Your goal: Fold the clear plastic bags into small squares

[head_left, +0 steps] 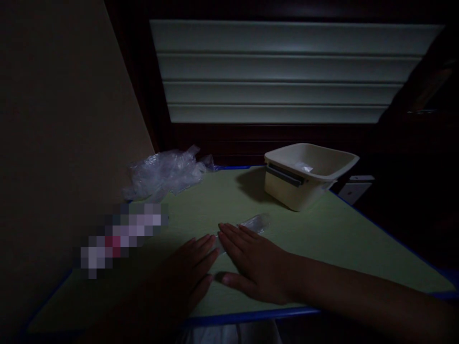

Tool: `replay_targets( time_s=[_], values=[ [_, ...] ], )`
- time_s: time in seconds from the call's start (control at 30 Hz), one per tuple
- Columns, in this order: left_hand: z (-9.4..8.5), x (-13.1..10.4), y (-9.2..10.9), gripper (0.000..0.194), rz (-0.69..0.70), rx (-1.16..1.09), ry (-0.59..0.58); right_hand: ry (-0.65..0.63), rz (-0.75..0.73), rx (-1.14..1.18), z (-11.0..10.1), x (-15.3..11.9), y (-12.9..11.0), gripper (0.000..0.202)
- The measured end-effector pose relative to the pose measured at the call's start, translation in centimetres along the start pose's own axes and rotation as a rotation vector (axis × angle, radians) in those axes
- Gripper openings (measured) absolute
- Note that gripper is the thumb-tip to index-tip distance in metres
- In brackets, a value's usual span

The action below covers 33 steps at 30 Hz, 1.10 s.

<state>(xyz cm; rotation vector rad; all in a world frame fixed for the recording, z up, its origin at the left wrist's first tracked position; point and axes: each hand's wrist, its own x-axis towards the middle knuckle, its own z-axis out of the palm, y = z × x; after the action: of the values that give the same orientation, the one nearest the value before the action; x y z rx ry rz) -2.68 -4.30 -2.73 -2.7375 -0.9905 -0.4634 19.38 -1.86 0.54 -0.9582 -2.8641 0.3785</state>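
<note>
A small clear plastic bag (257,223) lies flat on the green tabletop (201,205), partly covered by my hands. My right hand (256,263) rests palm down on its near part, fingers stretched out and the thumb apart. My left hand (190,270) is in deep shadow at the bag's left end, also palm down with fingers extended, its fingertips close to those of my right hand. Whatever lies beneath the palms is hidden.
A cream plastic bin (283,192) with a grey handle and something clear inside stands at the back right. Crumpled clear plastic (167,173) is heaped at the back left. A blurred-out item (122,236) lies at the left. Behind the table is a slatted panel (279,71).
</note>
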Motion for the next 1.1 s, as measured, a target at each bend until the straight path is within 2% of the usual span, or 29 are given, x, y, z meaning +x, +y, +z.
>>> replay_targets(
  time_s=[0.3,0.47,0.57,0.67,0.73,0.8,0.9,1.03,1.1],
  values=[
    [-0.7,0.5,0.2,0.039,0.014,-0.037,-0.037,0.164,0.111,-0.169,0.7,-4.5,4.3,0.063],
    [-0.9,0.6,0.3,0.037,0.023,-0.005,-0.042,0.157,0.141,-0.227,0.6,-5.4,5.2,0.060],
    [-1.2,0.7,0.5,0.037,0.025,0.002,-0.034,0.240,0.172,-0.288,0.2,-5.0,5.2,0.055],
    [-1.4,1.0,0.7,0.036,-0.007,-0.008,-0.005,0.375,0.151,-0.355,-0.4,-4.1,4.5,0.035],
    [-1.6,1.3,0.8,0.036,-0.040,-0.023,-0.004,0.346,0.073,-0.391,-0.8,-3.1,3.6,0.023],
    [-1.8,1.6,1.0,0.038,-0.043,-0.023,-0.027,0.242,-0.009,-0.417,-1.2,-1.9,2.5,0.018],
    [-2.6,2.1,1.5,0.038,0.031,0.003,-0.110,0.142,-0.075,-0.455,-1.6,-0.2,1.5,0.013],
    [-3.2,3.0,1.3,0.027,0.096,-0.007,-0.223,0.139,-0.138,-0.396,-1.5,0.7,2.6,0.014],
    [-2.9,3.6,0.2,0.019,0.139,0.003,-0.189,0.182,-0.176,-0.317,-1.1,0.7,3.8,0.018]
  ],
)
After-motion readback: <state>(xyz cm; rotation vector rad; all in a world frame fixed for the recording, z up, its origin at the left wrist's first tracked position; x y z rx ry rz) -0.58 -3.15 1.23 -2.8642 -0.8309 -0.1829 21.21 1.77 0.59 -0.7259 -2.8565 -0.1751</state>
